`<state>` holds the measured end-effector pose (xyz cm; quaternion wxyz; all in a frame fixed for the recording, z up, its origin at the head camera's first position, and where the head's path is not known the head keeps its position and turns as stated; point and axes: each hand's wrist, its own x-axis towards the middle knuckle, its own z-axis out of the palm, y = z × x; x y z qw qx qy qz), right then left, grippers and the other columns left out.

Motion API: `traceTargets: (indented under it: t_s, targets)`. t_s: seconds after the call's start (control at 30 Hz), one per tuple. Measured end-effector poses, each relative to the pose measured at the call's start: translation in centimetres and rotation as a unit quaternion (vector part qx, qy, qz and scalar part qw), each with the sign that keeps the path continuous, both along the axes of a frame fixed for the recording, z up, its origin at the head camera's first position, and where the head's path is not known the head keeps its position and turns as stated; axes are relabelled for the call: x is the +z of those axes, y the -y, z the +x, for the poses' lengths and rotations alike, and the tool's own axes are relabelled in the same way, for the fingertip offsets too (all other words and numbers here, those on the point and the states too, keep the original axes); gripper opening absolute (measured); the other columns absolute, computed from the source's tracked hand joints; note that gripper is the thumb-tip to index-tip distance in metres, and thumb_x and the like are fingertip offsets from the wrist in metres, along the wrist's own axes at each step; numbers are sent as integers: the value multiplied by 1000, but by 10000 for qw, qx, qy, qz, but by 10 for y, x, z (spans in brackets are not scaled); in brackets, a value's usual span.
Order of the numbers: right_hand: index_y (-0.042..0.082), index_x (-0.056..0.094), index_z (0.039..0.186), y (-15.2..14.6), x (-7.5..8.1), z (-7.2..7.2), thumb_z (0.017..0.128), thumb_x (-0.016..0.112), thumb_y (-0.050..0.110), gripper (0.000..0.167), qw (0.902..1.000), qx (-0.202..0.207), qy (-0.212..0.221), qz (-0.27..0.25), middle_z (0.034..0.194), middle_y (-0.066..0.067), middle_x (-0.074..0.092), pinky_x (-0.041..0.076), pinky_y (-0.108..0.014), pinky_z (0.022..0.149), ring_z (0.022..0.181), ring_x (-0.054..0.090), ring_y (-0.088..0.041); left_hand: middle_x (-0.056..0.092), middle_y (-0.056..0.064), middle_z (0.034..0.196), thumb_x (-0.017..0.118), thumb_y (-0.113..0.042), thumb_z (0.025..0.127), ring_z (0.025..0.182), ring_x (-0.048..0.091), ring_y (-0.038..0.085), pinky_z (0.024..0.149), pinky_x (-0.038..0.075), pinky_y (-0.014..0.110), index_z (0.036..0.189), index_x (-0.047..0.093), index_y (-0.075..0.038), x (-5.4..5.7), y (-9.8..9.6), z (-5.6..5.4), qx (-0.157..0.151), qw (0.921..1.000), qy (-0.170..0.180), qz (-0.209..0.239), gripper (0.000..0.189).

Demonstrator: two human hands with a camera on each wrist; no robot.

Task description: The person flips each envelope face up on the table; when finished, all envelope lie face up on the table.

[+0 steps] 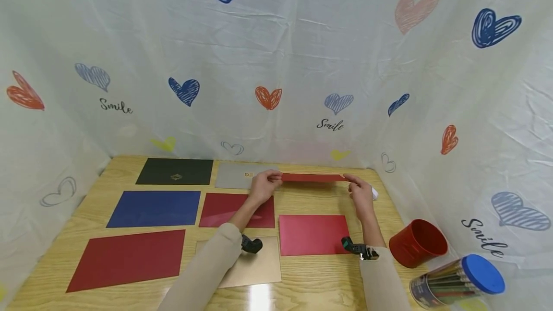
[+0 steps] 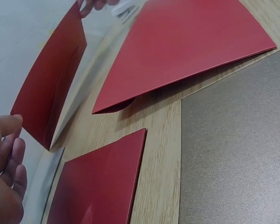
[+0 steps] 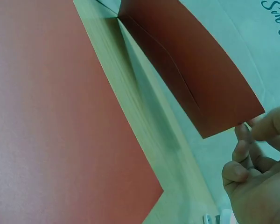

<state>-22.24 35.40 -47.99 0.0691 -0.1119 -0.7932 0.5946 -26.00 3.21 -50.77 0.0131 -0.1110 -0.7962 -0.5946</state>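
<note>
You hold the red card (image 1: 313,177) raised above the surface (image 1: 319,280), beyond the bright red card (image 1: 314,235) and roughly parallel to its far edge. Your left hand (image 1: 263,186) has its fingers pinched on one end, and your right hand (image 1: 362,196) pinches the other; the card bows slightly between them, its face crossed by a thin line along its length. Taking the bright red card as your landmark, you have the gold card (image 1: 257,264) just to its left and a little nearer you, and the maroon card (image 1: 218,210) to its left and a little farther off. The grey card (image 1: 231,175) lies beyond it to the left, partly hidden by your left hand, with the black card (image 1: 174,172) farther left. The blue card (image 1: 153,209) and large dark red card (image 1: 129,259) lie well left of it, the red cup (image 1: 403,248) to its right.
</note>
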Motion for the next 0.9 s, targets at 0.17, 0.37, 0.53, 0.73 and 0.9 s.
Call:
traceTargets:
  t_s: [0.17, 0.37, 0.53, 0.73, 0.9]
  targets:
    - [4, 59, 140, 5, 13, 7, 105, 51, 15, 38, 9998, 3, -55, 209, 138, -18, 55, 44, -26, 71, 92, 50, -16, 73, 3, 101, 72, -15, 95, 94, 67, 22, 76, 56, 35, 114, 75, -11, 1, -1, 0, -14, 9998, -191, -81, 20]
    - [7, 64, 135, 3, 7, 0, 103, 58, 29, 39, 9962, -280, -360, 739, 138, -15, 58, 43, -25, 70, 93, 53, -16, 74, 0, 99, 71, -20, 96, 93, 66, 21, 75, 52, 36, 109, 77, -11, 7, -2, -3, 32, 9988, -452, -210, 17]
    - [4, 59, 139, 3, 6, 0, 103, 57, 35, 47, 9956, -403, -385, 752, 140, -15, 55, 44, -24, 70, 100, 55, -26, 74, 2, 108, 70, -25, 97, 97, 67, 22, 79, 54, 40, 113, 76, -10, 8, -2, -3, -113, 9995, -303, 25, 23]
    - [1, 54, 142, 3, 2, 1, 104, 55, 35, 51, 9979, -282, -379, 443, 134, -18, 56, 49, -22, 72, 103, 59, -30, 74, 2, 106, 69, -24, 97, 98, 69, 22, 87, 55, 43, 115, 75, -9, 6, -4, -3, -127, 9996, -223, 139, 24]
    - [0, 56, 140, 4, 0, -2, 104, 57, 33, 49, 9982, -302, -461, 251, 127, -17, 57, 49, -21, 68, 98, 60, -26, 73, 4, 111, 69, -23, 97, 97, 69, 23, 83, 56, 42, 113, 75, -11, 3, -5, -3, -48, 9997, -190, -118, 20]
